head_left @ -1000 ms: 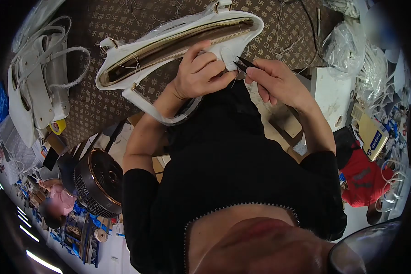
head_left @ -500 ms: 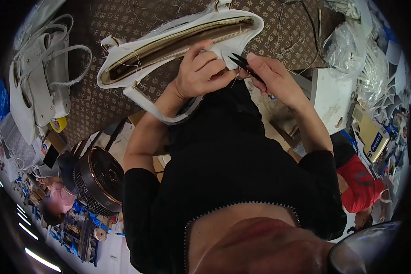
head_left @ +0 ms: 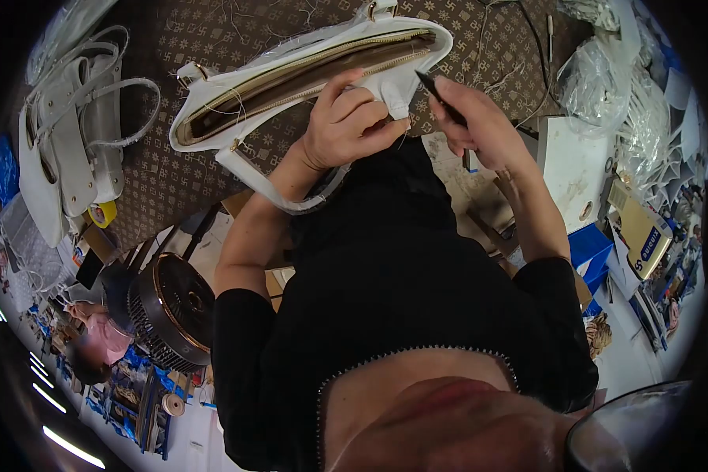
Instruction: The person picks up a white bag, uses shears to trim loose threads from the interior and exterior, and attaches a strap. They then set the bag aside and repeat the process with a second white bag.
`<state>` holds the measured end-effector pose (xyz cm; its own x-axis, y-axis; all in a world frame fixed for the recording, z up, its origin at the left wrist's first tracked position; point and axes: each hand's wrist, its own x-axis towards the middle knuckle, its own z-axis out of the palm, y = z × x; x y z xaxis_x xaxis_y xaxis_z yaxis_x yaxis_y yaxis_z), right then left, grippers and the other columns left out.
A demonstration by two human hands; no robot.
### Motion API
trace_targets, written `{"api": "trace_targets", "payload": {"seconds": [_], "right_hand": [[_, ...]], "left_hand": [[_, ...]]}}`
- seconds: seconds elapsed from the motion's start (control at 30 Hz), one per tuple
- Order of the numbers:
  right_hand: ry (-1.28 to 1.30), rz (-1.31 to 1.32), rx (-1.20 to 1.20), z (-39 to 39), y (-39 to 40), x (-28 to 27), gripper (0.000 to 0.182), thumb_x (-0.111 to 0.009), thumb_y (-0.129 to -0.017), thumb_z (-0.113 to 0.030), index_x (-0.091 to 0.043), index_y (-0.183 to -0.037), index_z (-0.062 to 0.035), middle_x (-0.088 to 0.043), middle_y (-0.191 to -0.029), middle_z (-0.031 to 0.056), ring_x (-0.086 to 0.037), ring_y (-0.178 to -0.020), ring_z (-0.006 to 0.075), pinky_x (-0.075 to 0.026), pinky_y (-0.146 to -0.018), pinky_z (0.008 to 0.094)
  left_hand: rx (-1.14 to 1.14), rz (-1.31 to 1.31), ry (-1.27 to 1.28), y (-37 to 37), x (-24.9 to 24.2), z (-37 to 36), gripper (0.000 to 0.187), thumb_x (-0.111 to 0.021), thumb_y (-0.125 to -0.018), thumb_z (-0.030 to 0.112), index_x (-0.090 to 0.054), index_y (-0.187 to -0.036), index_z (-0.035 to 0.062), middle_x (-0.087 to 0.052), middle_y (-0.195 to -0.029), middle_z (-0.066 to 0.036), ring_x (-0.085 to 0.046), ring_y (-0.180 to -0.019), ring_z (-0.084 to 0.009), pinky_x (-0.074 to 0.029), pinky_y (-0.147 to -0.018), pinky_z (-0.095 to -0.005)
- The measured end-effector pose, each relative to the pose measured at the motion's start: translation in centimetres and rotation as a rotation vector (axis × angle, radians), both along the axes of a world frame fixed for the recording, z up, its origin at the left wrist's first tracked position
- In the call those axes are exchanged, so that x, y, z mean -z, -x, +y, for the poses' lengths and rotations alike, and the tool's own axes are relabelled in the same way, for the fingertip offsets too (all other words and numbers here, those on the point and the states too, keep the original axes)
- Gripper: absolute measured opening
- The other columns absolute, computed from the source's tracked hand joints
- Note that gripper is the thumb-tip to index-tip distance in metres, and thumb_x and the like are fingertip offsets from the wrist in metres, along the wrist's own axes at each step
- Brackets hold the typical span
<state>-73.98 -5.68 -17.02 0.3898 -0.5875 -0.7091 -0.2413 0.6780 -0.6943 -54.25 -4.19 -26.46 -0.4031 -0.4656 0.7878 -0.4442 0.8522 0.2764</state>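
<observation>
Our left hand [head_left: 348,126] pinches the white bag [head_left: 287,88]. Beside it, our right hand [head_left: 480,118] grips a dark tool [head_left: 429,82], best angled clear.

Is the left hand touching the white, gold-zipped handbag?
Touching: the head view shows the left hand gripping the white handbag at its near side.

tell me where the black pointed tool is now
In the head view, the black pointed tool is in the right hand, above and right of the picture's centre, its tip close to the right end of the white handbag.
</observation>
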Motion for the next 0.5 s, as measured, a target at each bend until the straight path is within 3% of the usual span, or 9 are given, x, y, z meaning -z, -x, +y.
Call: {"api": "trace_targets", "payload": {"seconds": [0.1,0.17,0.2,0.27,0.3,0.4,0.47,0.5], "right_hand": [[0.052,-0.04,0.142,-0.1,0.8,0.8,0.045,-0.044,-0.088,-0.05,-0.053,-0.077,-0.0069,-0.029,-0.047,-0.0079,-0.028,-0.042,0.0038,-0.028,-0.041,0.02],[0.317,0.248,0.05,0.3,0.1,1.0,0.047,-0.048,-0.086,-0.05,-0.057,-0.083,-0.0041,-0.034,-0.049,-0.0068,-0.033,-0.044,0.003,-0.03,-0.042,0.0197],[0.317,0.248,0.052,0.3,-0.3,1.2,0.047,-0.048,-0.086,-0.05,-0.057,-0.083,-0.0041,-0.034,-0.049,-0.0068,-0.033,-0.044,0.003,-0.03,-0.042,0.0197],[0.453,0.348,0.058,0.1,-0.9,2.1,0.052,-0.063,-0.076,-0.052,-0.062,-0.08,-0.0001,-0.048,-0.053,-0.0003,-0.044,-0.05,0.0061,-0.039,-0.048,0.0231],[0.455,0.346,0.059,0.0,-1.0,2.7,0.052,-0.063,-0.076,-0.052,-0.062,-0.08,-0.0001,-0.048,-0.053,-0.0003,-0.044,-0.05,0.0061,-0.039,-0.048,0.0231],[0.52,0.354,0.078,-0.2,-1.4,3.6,0.045,-0.068,-0.074,-0.045,-0.063,-0.078,-0.0004,-0.052,-0.056,0.0014,-0.045,-0.051,0.007,-0.039,-0.048,0.0235],[0.437,0.348,0.11,-0.2,-1.8,2.8,0.029,-0.068,-0.079,-0.03,-0.062,-0.08,-0.0016,-0.053,-0.063,-0.0036,-0.041,-0.057,0.0019,-0.034,-0.05,0.0192],[0.435,0.347,0.112,-0.3,-1.9,2.7,0.029,-0.068,-0.079,-0.03,-0.062,-0.08,-0.0016,-0.053,-0.063,-0.0036,-0.041,-0.057,0.0019,-0.034,-0.05,0.0192]], "left_hand": [[0.0,-0.007,-0.002,0.0,0.0,-0.1,0.022,-0.07,-0.059,0.013,-0.064,-0.077,0.0227,-0.047,-0.076,0.003,-0.048,-0.075,-0.0149,-0.046,-0.084,-0.0402],[-0.001,0.013,-0.01,0.1,0.1,0.0,0.021,-0.07,-0.058,0.013,-0.064,-0.076,0.0223,-0.047,-0.076,0.003,-0.048,-0.075,-0.0152,-0.046,-0.084,-0.04],[0.001,0.012,-0.009,0.2,0.1,0.1,0.021,-0.07,-0.058,0.013,-0.064,-0.076,0.0223,-0.047,-0.076,0.003,-0.048,-0.075,-0.0152,-0.046,-0.084,-0.04],[-0.008,0.018,-0.009,0.2,0.2,0.1,0.023,-0.07,-0.057,0.013,-0.064,-0.078,0.0223,-0.047,-0.076,0.003,-0.048,-0.076,-0.0153,-0.047,-0.084,-0.0398],[-0.008,0.015,-0.006,0.1,0.1,0.0,0.023,-0.07,-0.057,0.013,-0.064,-0.078,0.0223,-0.047,-0.076,0.003,-0.048,-0.076,-0.0153,-0.047,-0.084,-0.0398],[-0.014,-0.011,-0.006,0.0,-0.2,-0.2,0.024,-0.069,-0.057,0.013,-0.065,-0.078,0.0224,-0.047,-0.077,0.003,-0.049,-0.076,-0.0153,-0.047,-0.083,-0.0396],[-0.005,-0.005,-0.017,0.1,-0.3,-0.1,0.024,-0.068,-0.056,0.012,-0.065,-0.078,0.0226,-0.047,-0.077,0.003,-0.049,-0.076,-0.0152,-0.047,-0.083,-0.0394],[-0.002,-0.006,-0.019,0.0,-0.3,-0.1,0.024,-0.068,-0.056,0.012,-0.065,-0.078,0.0226,-0.047,-0.077,0.003,-0.049,-0.076,-0.0152,-0.047,-0.083,-0.0394]]}}
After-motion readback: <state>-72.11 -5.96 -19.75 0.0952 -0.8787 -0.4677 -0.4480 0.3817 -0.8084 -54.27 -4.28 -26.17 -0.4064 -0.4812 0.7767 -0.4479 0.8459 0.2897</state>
